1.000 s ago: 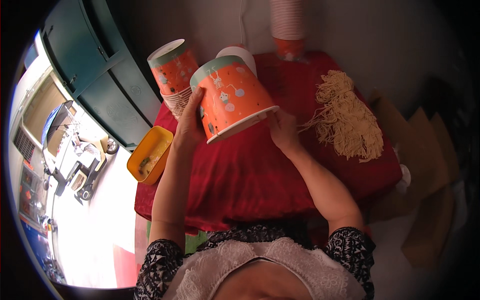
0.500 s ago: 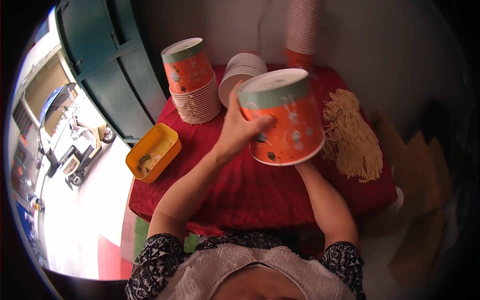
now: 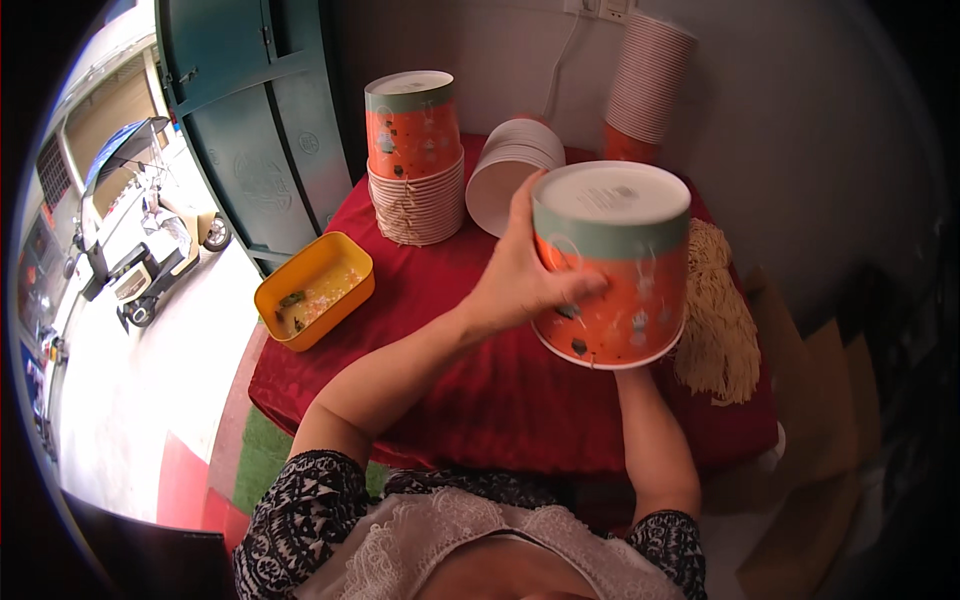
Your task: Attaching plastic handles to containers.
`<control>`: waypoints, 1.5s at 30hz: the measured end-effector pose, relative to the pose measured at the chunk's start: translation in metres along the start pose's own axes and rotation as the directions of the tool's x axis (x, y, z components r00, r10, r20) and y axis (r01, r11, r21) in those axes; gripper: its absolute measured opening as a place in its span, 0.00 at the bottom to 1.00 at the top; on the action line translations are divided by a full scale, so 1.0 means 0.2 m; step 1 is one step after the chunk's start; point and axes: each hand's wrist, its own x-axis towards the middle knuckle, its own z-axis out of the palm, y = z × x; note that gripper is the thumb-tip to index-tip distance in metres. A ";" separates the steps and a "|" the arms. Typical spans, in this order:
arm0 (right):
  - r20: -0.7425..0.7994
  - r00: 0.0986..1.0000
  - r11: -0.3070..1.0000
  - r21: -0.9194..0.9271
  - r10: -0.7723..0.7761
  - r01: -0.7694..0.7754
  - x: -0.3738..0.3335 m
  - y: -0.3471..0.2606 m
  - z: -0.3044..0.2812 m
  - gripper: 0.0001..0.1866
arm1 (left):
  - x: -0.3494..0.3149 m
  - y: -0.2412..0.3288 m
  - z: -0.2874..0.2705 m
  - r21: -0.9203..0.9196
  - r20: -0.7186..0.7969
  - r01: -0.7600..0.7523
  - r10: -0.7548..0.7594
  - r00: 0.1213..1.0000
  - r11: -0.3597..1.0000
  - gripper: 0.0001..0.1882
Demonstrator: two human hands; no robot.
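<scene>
Left hand (image 3: 520,280): I clasp the orange paper bucket's (image 3: 612,265) side, upside down.
Right hand: hidden beneath it; grip unclear.

On your red tablecloth (image 3: 470,380) sit a yellow tray (image 3: 313,289), a stack of orange paper cups (image 3: 414,160), white lids (image 3: 510,170) and pale noodles (image 3: 715,310).

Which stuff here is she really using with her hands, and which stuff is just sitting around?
In use:
- orange paper tub, held upside down
- left hand gripping its side
- right hand, hidden under the tub

Just sitting:
- stack of orange tubs
- white lids
- tall cup stack
- yellow tray
- pale strings
- red tablecloth
</scene>
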 end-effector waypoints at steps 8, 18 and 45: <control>0.127 0.972 0.978 0.029 0.200 -0.205 0.05 -0.12 0.02 0.12 | 0.13 0.10 -0.27 -0.569 -0.191 0.297 -0.474 0.860 0.767 0.24; 0.244 0.968 0.995 -0.062 -0.064 0.082 0.04 -0.15 0.06 0.03 | 0.19 0.13 -0.43 -0.685 -0.151 0.292 -0.522 0.839 0.667 0.20; 0.370 0.871 0.622 0.611 0.324 -0.490 0.33 -0.70 0.35 0.18 | 0.20 0.15 -0.40 -0.433 -0.366 -0.015 -0.161 0.916 0.901 0.23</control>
